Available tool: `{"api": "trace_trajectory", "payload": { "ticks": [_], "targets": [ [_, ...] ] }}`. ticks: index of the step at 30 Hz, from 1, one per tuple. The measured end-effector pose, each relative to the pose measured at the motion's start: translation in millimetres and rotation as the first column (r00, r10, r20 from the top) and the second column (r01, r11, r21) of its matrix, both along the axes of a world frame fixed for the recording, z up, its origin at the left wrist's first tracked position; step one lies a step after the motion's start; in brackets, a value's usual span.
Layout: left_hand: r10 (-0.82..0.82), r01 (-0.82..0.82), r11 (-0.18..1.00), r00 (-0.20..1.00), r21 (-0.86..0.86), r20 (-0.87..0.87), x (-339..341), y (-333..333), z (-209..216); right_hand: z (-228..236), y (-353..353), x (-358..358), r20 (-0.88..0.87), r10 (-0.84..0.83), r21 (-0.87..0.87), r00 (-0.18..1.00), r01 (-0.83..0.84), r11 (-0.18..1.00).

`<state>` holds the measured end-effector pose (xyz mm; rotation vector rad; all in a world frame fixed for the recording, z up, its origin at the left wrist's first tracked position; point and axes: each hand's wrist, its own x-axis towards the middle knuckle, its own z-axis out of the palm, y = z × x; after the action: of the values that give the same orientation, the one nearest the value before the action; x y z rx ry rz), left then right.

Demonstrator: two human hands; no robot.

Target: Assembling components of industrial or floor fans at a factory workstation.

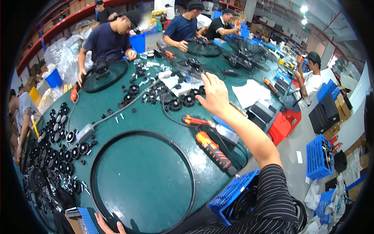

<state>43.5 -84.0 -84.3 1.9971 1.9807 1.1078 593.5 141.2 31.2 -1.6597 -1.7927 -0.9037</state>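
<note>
My right hand (215, 93) reaches forward over the green table, holding nothing. Its fingers are stretched out beside black round knobs (189, 101) and a white part (181, 89). At the lower edge, my left hand (110, 225) shows only partly, with its fingers apart, next to the near rim of a large black ring (193, 175). Whether it touches the ring I cannot tell. The ring lies flat on the table. Right of it lie an orange-and-black power screwdriver (213, 150) and a red-and-black handled tool (197, 121).
Many black round parts (62, 134) cover the table's left side. A grey power strip (84, 133) with a cable lies near them. A blue crate (233, 197) stands by my right arm. Across the table, a person (107, 41) handles a black fan grille (104, 76); other people work farther along.
</note>
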Motion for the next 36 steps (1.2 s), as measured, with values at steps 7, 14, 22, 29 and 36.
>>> {"api": "trace_trajectory", "payload": {
  "ticks": [7, 14, 22, 29, 36],
  "targets": [
    [0.011, -0.007, 0.998, 0.997, -0.055, 0.074, -7, 0, -3, -23, 148, 27, 0.05, -0.143, -0.025, 0.988, 0.144, 0.989],
    [0.039, -0.034, 0.997, 0.996, -0.063, 0.082, -5, -1, 10, -49, 192, 46, -0.02, -0.195, -0.027, 0.981, 0.195, 0.981],
    [-0.013, 0.022, 0.997, 0.992, -0.072, 0.129, -5, 1, 9, 21, 153, 76, -0.163, -0.133, 0.076, 0.978, 0.146, 0.986],
    [-0.047, 0.05, 0.989, 0.999, 0.141, -0.02, 4, 16, 46, 147, 52, 25, -0.454, 0.249, 0.391, 0.856, -0.06, 0.919],
    [-0.424, 0.518, 0.844, 0.491, 0.137, 0.761, 83, 99, 82, 150, -112, 40, -0.616, 0.772, 0.787, -0.154, -0.171, 0.593]
  ]
}}
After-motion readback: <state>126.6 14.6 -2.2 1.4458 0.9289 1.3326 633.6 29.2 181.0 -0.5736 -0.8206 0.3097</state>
